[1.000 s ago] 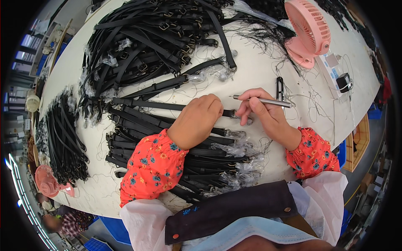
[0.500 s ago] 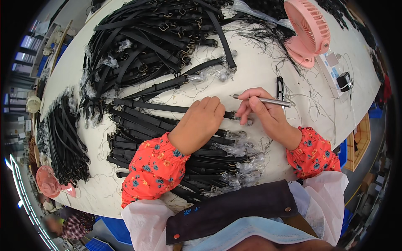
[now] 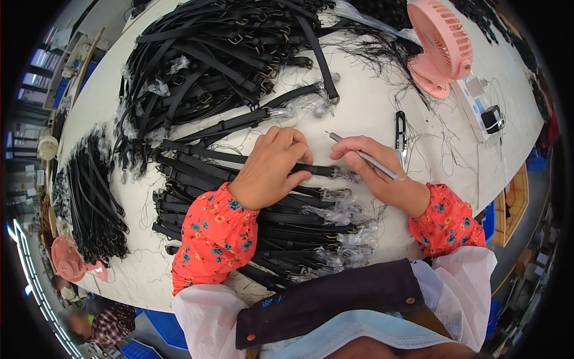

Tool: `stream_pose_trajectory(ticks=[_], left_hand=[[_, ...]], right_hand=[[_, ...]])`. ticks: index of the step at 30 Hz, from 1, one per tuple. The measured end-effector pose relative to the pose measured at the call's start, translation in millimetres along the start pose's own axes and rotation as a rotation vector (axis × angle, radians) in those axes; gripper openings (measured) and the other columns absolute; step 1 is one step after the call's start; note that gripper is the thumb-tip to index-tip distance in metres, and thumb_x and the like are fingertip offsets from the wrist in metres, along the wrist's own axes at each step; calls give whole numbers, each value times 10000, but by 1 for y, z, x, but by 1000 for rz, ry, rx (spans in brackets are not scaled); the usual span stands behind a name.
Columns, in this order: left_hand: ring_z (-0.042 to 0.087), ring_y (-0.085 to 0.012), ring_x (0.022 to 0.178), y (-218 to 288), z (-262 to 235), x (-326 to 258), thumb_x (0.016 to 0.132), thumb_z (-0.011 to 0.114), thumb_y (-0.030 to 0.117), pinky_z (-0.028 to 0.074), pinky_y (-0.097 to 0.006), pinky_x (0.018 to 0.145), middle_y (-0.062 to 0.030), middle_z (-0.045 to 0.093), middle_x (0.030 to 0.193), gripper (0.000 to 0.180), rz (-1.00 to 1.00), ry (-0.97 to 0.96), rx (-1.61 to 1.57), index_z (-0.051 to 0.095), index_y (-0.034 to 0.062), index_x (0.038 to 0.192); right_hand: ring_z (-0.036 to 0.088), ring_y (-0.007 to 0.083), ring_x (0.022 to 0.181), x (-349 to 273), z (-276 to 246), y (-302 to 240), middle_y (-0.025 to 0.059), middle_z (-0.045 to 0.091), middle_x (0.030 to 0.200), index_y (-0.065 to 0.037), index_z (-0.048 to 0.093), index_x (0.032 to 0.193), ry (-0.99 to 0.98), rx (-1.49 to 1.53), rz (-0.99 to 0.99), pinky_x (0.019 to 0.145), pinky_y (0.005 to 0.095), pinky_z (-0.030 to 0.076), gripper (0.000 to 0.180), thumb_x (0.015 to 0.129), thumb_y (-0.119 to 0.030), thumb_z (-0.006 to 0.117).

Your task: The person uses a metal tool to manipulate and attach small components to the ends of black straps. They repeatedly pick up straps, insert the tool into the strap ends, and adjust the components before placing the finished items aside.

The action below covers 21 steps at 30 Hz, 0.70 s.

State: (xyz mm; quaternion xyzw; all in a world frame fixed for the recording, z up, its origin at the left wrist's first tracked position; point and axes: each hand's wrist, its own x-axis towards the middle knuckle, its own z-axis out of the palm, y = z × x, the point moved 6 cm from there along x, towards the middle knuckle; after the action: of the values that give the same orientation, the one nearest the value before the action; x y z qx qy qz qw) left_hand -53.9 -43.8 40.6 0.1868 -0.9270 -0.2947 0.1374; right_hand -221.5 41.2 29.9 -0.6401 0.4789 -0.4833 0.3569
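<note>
My left hand (image 3: 272,167) lies flat on a black strap (image 3: 239,160) that crosses the white table, pressing it down near its right end. My right hand (image 3: 373,170) grips a thin silver pen-like tool (image 3: 362,157) whose tip points up and left, just above the strap's plastic-wrapped end (image 3: 345,175). Below both hands sits a neat stack of black straps (image 3: 269,227) with clear plastic on their ends.
A big heap of black straps (image 3: 215,54) fills the far table. Small black snips (image 3: 400,139) lie right of my right hand. A pink fan (image 3: 439,45) stands at the far right beside a small black-and-white device (image 3: 487,113). Black cords (image 3: 89,197) are piled at the left.
My right hand has turned the silver tool so its tip points up and left instead of lying level. My left hand has stayed on the strap.
</note>
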Motion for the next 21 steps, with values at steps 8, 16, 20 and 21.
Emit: stream_pose_trajectory(ticks=[8,16,20,21], left_hand=[[628,-241,828,-7,8,3,852,732,5,516,-338,789,-80,615,853,208,-38,21,-277,588,22,1001],[631,-154,943,-6,7,3,865,742,13,529,-284,873,-57,605,1017,236,-149,72,-511,607,32,1058],[629,-169,944,2,10,5,847,755,4,529,-271,864,-63,600,1029,260,-139,98,-484,606,26,1059],[630,-176,937,3,11,5,840,760,3,529,-275,849,-67,599,1025,265,-133,109,-460,607,27,1054]], right_hand=[[687,257,883,1,4,-7,118,693,1012,-52,647,1137,-57,-278,-145,775,339,544,182,956,-38,648],[655,88,728,-3,-5,1,44,670,873,-58,651,1120,80,34,128,647,240,512,215,914,-3,682],[657,84,728,-4,-7,3,41,664,863,-65,647,1103,138,-29,117,639,235,513,217,902,10,681],[662,93,732,-4,-6,2,46,668,872,-67,645,1099,144,-85,83,640,238,515,218,899,13,682]])
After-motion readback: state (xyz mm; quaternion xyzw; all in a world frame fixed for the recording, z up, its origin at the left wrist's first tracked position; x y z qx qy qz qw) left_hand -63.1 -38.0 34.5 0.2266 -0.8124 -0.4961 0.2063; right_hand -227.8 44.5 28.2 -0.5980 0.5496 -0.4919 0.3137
